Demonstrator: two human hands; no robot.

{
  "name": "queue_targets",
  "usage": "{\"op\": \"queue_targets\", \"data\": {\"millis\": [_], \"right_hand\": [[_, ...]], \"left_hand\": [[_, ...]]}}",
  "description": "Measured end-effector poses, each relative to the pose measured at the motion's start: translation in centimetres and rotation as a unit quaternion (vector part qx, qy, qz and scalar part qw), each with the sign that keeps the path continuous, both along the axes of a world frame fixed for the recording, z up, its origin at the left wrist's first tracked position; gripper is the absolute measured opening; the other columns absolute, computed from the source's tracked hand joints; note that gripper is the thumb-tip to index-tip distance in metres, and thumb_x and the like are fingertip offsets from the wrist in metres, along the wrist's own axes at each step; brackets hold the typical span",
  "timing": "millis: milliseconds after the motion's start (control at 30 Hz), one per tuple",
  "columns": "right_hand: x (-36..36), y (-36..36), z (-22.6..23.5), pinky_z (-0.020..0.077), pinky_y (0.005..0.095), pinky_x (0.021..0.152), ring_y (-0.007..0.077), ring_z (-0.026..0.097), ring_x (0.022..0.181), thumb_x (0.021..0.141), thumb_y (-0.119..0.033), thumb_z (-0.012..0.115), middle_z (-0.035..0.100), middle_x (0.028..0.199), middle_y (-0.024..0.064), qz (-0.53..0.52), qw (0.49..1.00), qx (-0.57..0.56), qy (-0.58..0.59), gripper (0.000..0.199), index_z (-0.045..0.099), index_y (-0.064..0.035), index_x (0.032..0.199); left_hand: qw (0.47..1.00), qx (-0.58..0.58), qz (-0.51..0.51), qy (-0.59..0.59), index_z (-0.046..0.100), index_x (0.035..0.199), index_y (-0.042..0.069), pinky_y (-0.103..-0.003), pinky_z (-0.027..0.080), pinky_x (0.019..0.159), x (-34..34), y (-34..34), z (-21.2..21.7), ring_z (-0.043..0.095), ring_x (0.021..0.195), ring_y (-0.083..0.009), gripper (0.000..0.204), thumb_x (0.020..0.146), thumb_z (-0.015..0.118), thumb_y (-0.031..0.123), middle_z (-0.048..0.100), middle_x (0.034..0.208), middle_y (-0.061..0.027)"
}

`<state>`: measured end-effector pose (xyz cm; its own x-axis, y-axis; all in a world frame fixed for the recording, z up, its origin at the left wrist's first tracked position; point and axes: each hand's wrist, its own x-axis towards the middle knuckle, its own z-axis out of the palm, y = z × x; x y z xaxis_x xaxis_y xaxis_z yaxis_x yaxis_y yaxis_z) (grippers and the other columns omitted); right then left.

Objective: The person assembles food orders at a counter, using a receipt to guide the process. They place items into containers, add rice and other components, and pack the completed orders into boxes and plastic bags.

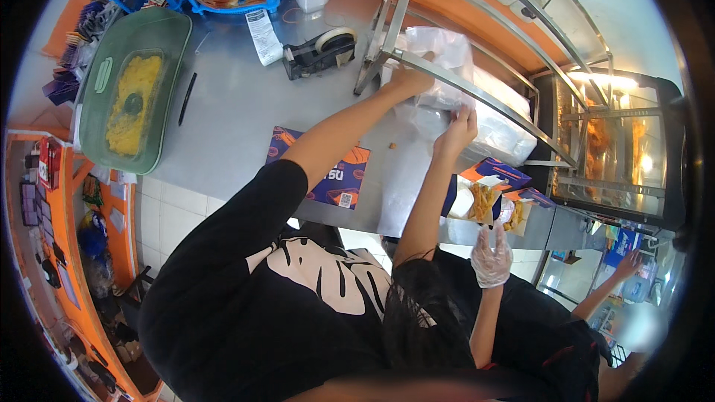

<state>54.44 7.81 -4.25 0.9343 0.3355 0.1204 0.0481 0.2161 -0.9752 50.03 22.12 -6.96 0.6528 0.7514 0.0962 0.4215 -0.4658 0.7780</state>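
Note:
A bundle of clear plastic bags (447,52) lies under a metal rack on the steel counter. My left hand (412,82) reaches between the rack's bars and is closed on the bags, its fingers partly hidden by a bar and the film. My right hand (458,130) pinches the lower edge of the same plastic. Below my left forearm lies a purple and orange printed card (339,179), partly covered by the arm. To the right of my right forearm stand food boxes (480,201) with fries and a white-lidded cup.
The metal rack (477,93) rises around my hands. A co-worker's gloved hand (491,257) is close to the boxes. A tape dispenser (320,52), a black pen (188,99) and a green lidded tub (134,97) sit to the left. A lit food warmer (611,149) stands right.

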Motion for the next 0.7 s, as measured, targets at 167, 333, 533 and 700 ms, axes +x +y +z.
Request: {"op": "queue_targets", "data": {"millis": [167, 333, 533, 700], "right_hand": [[-2.5, -4.7, 1.5, 0.0458, 0.0329, 0.088, 0.0206, 0.057, 0.101, 0.094, -0.011, 0.046, 0.059, 0.113, 0.0122, -0.019, 0.992, 0.113, 0.058, 0.029, 0.054, 0.0028, 0.119], [-6.9, -11.6, 6.9, 0.0474, 0.0422, 0.095, 0.0288, 0.058, 0.107, 0.092, -0.02, 0.046, 0.056, 0.121, 0.0158, -0.142, 0.97, 0.167, 0.103, 0.04, 0.05, 0.0029, 0.124], [-14.0, -23.8, 16.1, 0.0474, 0.0435, 0.092, 0.031, 0.058, 0.107, 0.09, -0.045, 0.049, 0.057, 0.119, 0.0187, -0.242, 0.954, 0.17, -0.041, 0.058, 0.049, -0.0007, 0.127], [-20.6, -25.8, 13.7, 0.0492, 0.0303, 0.083, 0.0202, 0.061, 0.094, 0.089, -0.01, 0.054, 0.064, 0.103, 0.0132, -0.049, 0.997, -0.036, 0.055, 0.03, 0.057, 0.0066, 0.114]], "left_hand": [[0.989, 0.144, 0.037, -0.014, 0.039, 0.104, 0.001, -0.053, 0.049, 0.073, 0.1, 2.0, -0.4, 0.064, 0.083, -0.044, 0.026, 0.085, 0.051, 0.013, 0.06, 0.097, -0.028], [0.972, 0.228, 0.055, -0.006, 0.037, 0.104, 0.004, -0.048, 0.055, 0.062, 0.8, 3.1, -1.0, 0.066, 0.073, -0.0401, 0.022, 0.086, 0.049, 0.008, 0.052, 0.098, -0.0229], [0.976, 0.214, 0.029, 0.037, 0.04, 0.134, 0.005, -0.058, 0.048, 0.081, 0.6, 3.0, -2.6, 0.059, 0.103, -0.0423, 0.053, 0.083, 0.052, 0.013, 0.045, 0.126, -0.0293], [0.985, 0.116, -0.074, 0.103, 0.023, 0.147, 0.008, -0.066, 0.026, 0.102, -7.6, -3.7, 2.4, 0.015, 0.134, -0.0579, 0.066, 0.089, 0.052, 0.022, 0.011, 0.146, -0.0387]]}}
